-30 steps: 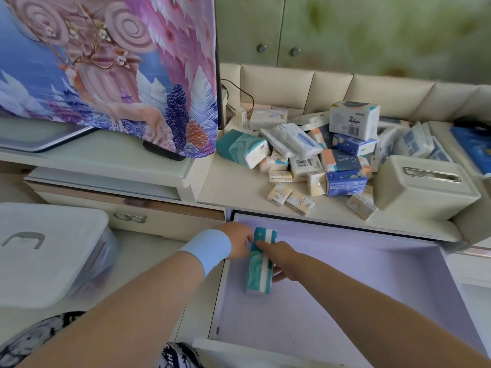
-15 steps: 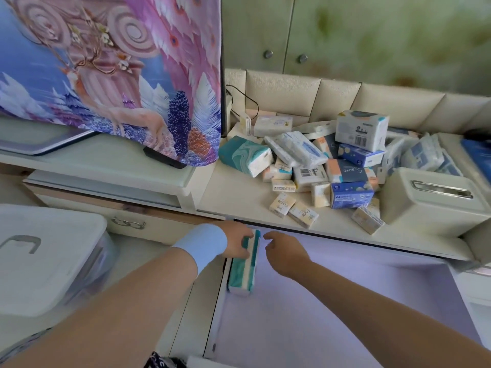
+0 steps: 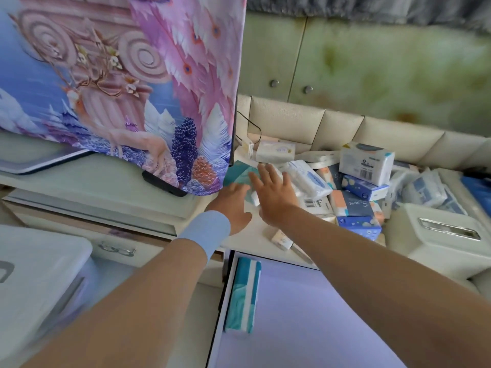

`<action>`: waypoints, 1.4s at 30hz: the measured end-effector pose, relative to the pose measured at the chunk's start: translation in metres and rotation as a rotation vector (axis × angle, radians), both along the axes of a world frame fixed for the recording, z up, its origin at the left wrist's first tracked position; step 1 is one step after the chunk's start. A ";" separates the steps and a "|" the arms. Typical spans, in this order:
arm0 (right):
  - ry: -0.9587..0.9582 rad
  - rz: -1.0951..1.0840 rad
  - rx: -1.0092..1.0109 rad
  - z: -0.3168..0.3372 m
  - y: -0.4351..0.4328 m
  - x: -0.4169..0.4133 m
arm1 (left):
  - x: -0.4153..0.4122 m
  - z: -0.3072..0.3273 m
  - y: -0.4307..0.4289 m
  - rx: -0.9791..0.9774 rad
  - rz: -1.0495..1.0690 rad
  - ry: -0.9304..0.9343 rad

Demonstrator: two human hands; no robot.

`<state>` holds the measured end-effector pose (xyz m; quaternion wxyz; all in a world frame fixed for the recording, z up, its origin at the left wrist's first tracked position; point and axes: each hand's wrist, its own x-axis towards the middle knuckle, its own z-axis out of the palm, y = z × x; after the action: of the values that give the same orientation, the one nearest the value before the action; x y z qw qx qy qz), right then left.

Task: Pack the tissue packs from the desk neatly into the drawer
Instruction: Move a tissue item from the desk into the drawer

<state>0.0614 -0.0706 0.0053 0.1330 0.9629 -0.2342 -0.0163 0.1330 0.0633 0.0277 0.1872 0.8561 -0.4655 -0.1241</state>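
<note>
– What are the hands doing?

– Both reach over the desk (image 3: 255, 236) toward a teal tissue pack (image 3: 239, 175) that lies at the left edge of the heap, just beside the patterned cloth (image 3: 119, 75). The right hand (image 3: 276, 199) is flat with its fingers fanned wide over the pack's right end. The left hand (image 3: 230, 205), with a blue wristband (image 3: 204, 233) behind it, comes in from the pack's near-left side with its fingers straight. It's blurred, so I can't tell whether either hand actually touches the wrapper. Neither one grips anything.

– And the drawer?

– The drawer (image 3: 332, 314) stands pulled out below the desk, lilac inside. One teal-and-white pack (image 3: 243, 296) stands on its edge in it, lengthwise against the left wall at the back corner.

– The other packs?

– They're on the desk in a loose pile of tissue packs (image 3: 353, 204), white, blue and peach wrappers lying across each other, small ones near the front edge. A white tissue box (image 3: 435, 243) with a slot on top sits right of the pile, and a lidded bin (image 3: 39, 274) stands far left.
</note>
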 end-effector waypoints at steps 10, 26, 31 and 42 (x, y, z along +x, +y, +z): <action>-0.430 0.220 -0.050 0.015 -0.002 -0.003 | 0.018 -0.013 0.011 -0.026 -0.054 -0.083; -0.871 -0.246 1.474 0.020 0.049 -0.136 | -0.056 0.009 0.020 -0.152 -0.050 0.831; -0.659 -0.344 1.505 0.005 0.067 -0.164 | -0.072 -0.011 0.032 0.224 -0.133 0.541; -0.098 -0.717 0.968 -0.070 0.083 -0.171 | -0.088 -0.073 0.053 0.724 -0.366 -0.088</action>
<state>-0.1093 0.0126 -0.0645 -0.3450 0.7749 -0.5158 -0.1203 0.0448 0.1159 -0.0449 -0.1715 0.7742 -0.5440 -0.2744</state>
